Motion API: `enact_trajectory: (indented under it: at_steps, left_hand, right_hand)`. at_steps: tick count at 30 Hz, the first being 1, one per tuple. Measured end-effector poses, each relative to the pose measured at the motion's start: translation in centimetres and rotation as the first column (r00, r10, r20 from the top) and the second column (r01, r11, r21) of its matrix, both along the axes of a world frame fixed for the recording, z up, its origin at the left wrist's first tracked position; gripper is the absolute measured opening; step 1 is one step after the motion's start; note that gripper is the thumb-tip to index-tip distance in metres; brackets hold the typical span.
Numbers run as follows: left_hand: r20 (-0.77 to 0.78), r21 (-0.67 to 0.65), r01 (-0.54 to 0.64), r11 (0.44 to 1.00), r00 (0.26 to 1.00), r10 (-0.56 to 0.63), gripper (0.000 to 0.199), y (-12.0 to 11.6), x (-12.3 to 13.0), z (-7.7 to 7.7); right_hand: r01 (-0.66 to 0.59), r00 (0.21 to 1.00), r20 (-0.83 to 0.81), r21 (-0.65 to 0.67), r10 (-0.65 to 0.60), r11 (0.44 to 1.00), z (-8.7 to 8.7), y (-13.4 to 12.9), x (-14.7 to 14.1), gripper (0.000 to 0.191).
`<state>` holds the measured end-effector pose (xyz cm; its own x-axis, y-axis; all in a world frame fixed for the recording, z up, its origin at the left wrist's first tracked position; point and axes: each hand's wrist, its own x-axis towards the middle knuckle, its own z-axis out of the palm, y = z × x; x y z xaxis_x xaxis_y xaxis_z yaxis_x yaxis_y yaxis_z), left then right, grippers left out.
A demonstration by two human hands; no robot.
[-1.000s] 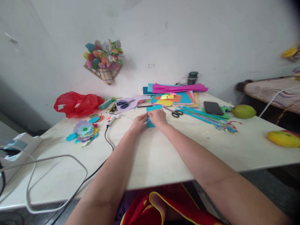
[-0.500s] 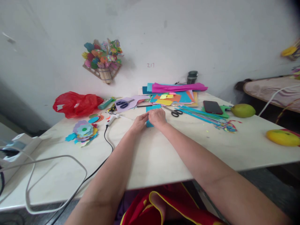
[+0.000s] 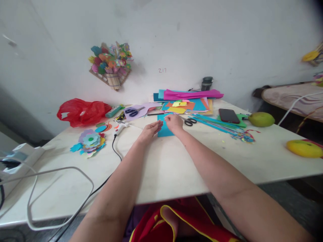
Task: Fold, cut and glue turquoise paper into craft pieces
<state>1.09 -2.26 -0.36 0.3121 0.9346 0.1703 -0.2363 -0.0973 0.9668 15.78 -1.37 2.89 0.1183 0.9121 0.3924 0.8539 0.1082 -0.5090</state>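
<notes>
A blue sheet of paper point(image 3: 164, 131) lies flat on the table between my hands. My left hand point(image 3: 150, 131) rests at its left edge, fingers stretched out and holding nothing. My right hand point(image 3: 174, 123) is over the right part of the sheet with its fingers curled in a pinch. Whatever the pinch holds, if anything, is too small to make out. Black-handled scissors point(image 3: 189, 121) lie just right of my right hand. A white glue gun point(image 3: 121, 128) lies to the left of my left hand.
Paper flower cutouts point(image 3: 91, 141) and a red plastic bag point(image 3: 83, 112) are on the left. Stacked coloured papers point(image 3: 196, 105) lie at the back. Blue strips point(image 3: 214, 123), a phone point(image 3: 228, 116) and mangoes point(image 3: 261, 119) are on the right. A white cable point(image 3: 73, 168) loops at front left.
My hands have moved apart; the right hand has shifted slightly right, uncovering more of the blue paper. The left hand's fingers now show stretched out.
</notes>
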Motion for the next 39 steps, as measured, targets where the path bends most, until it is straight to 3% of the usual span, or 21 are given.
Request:
enact_trajectory:
  at_steps: [4, 9, 13, 17, 19, 23, 24, 25, 26, 28, 31, 32, 34, 35, 37, 39]
  left_hand:
    - [0.026, -0.004, -0.062, 0.998, 0.998, 0.062, 0.047, 0.0, -0.2, 0.0]
    - [0.003, 0.0, -0.253, 0.967, 0.967, 0.253, 0.04, 0.3, -0.7, -0.1]
    - [-0.089, 0.04, -0.364, 0.931, 0.926, 0.366, 0.037, 0.4, -0.8, 0.1]
    - [-0.231, 0.132, -0.41, 0.903, 0.873, 0.43, 0.037, 0.7, -0.9, 0.2]
    - [-0.352, 0.208, -0.454, 0.867, 0.792, 0.499, 0.039, 0.8, -1.1, 0.3]
    - [-0.618, 0.373, -0.512, 0.774, 0.486, 0.619, 0.032, 0.7, -1.3, 0.6]
    - [-0.66, 0.412, -0.502, 0.76, 0.411, 0.629, 0.028, 0.7, -1.2, 0.7]
    - [-0.688, 0.453, -0.478, 0.753, 0.35, 0.636, 0.024, 0.5, -1.1, 0.7]
    - [-0.705, 0.491, -0.444, 0.749, 0.303, 0.641, 0.022, 0.4, -1.0, 0.8]
    - [-0.722, 0.559, -0.356, 0.749, 0.234, 0.651, 0.025, 0.3, -0.7, 0.8]
    - [-0.75, 0.604, -0.255, 0.755, 0.14, 0.647, 0.035, 0.0, -0.2, 0.7]
    - [-0.757, 0.608, -0.234, 0.759, 0.116, 0.643, 0.038, -0.1, -0.1, 0.7]
    - [-0.776, 0.6, -0.203, 0.774, 0.089, 0.625, 0.04, -0.2, 0.1, 0.6]
    - [-0.786, 0.59, -0.194, 0.784, 0.085, 0.612, 0.041, -0.2, 0.2, 0.6]
    - [-0.8, 0.571, -0.199, 0.797, 0.084, 0.594, 0.04, -0.3, 0.4, 0.6]
    - [-0.797, 0.566, -0.229, 0.792, 0.091, 0.597, 0.037, -0.2, 0.7, 0.6]
  right_hand:
    - [-0.156, 0.933, -0.332, -0.027, 0.138, 0.987, -0.3, 1.0, 0.5, 0.023]
    - [-0.351, 0.657, -0.71, 0.008, 0.253, 0.936, 0.0, 0.6, 0.6, 0.02]
    - [-0.449, 0.481, -0.84, 0.01, 0.251, 0.894, 0.1, 0.5, 0.9, 0.019]
    - [-0.558, 0.384, -0.884, 0.008, 0.267, 0.83, 0.3, 0.5, 1.9, 0.026]
    - [-0.674, 0.368, -0.871, -0.009, 0.325, 0.738, 0.7, 0.1, 2.7, 0.031]
    - [-0.897, 0.373, -0.807, -0.187, 0.457, 0.402, 2.0, -1.0, 4.2, 0.026]
    - [-0.914, 0.358, -0.8, -0.193, 0.482, 0.357, 2.2, -1.1, 4.4, 0.025]
    - [-0.918, 0.353, -0.791, -0.189, 0.499, 0.349, 2.2, -1.1, 4.6, 0.025]
    - [-0.909, 0.363, -0.782, -0.179, 0.506, 0.377, 2.2, -0.9, 4.6, 0.026]
    - [-0.834, 0.446, -0.756, -0.156, 0.479, 0.529, 1.7, -0.3, 4.5, 0.029]
    - [-0.517, 0.723, -0.63, -0.22, 0.284, 0.827, 0.6, 0.9, 4.3, 0.027]
    - [-0.381, 0.824, -0.533, -0.268, 0.194, 0.885, 0.3, 1.2, 4.2, 0.024]
    - [-0.116, 0.968, -0.248, -0.319, 0.035, 0.941, -0.1, 1.6, 4.2, 0.02]
    - [-0.01, 0.995, -0.096, -0.318, -0.022, 0.948, -0.2, 1.7, 4.2, 0.022]
    - [0.115, 0.989, 0.127, -0.298, -0.08, 0.948, -0.4, 1.8, 4.3, 0.033]
    - [0.147, 0.973, 0.216, -0.307, -0.081, 0.94, -0.5, 1.7, 4.3, 0.04]
